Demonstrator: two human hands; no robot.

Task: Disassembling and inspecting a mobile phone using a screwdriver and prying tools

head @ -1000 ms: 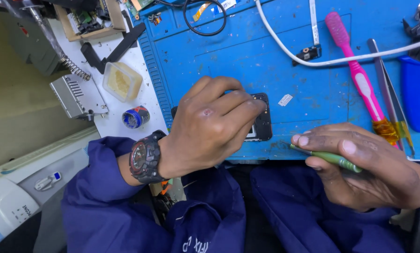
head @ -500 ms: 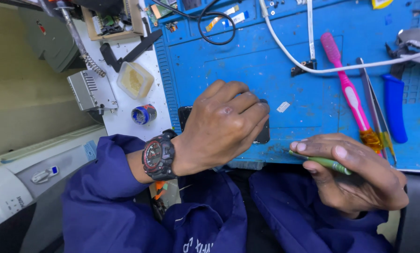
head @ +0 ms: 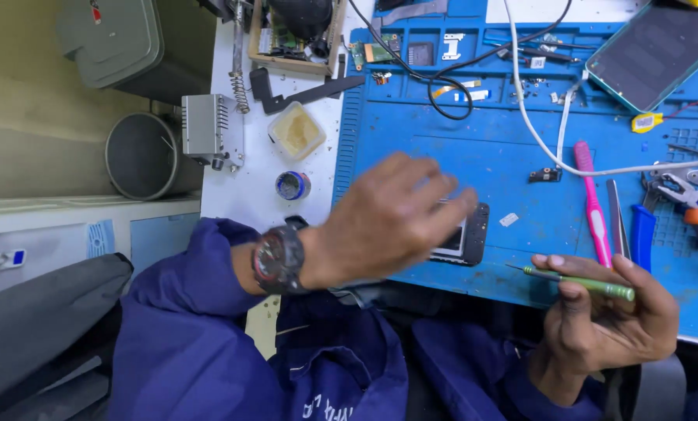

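Far left: I've got a grey round bin (head: 140,156) at about nine o'clock of the bench, with a ribbed metal box (head: 211,129) just beside it on the white table edge (head: 243,199).
Small pots: a square tub of yellowish paste (head: 296,131) sits above a little round blue tin (head: 292,185), the tin at twelve o'clock of my wrist.
Left hand: my left hand (head: 388,222) is blurred, fingers spread and loose, gripping nothing, a dark wristwatch (head: 277,259) on it.
In the way: that hand covers most of the dark phone frame (head: 467,236), which lies flat on the blue work mat (head: 473,148); only its right end shows at three o'clock of the knuckles.
Middle: a white cable (head: 520,101) loops down the mat, and a pink toothbrush (head: 591,201) lies at one o'clock of the frame.
Right hand: my right hand (head: 610,320) pinches a green screwdriver (head: 579,282) between thumb and fingertips, tip pointing to nine o'clock, off the mat's near edge.
Far right: blue-handled tweezers (head: 642,234), orange pliers (head: 696,206) and a teal-edged phone (head: 657,48) at two o'clock.
Change: half a second back my left hand pressed flat on the frame; now it's lifted and open, and the screwdriver hand has risen too.
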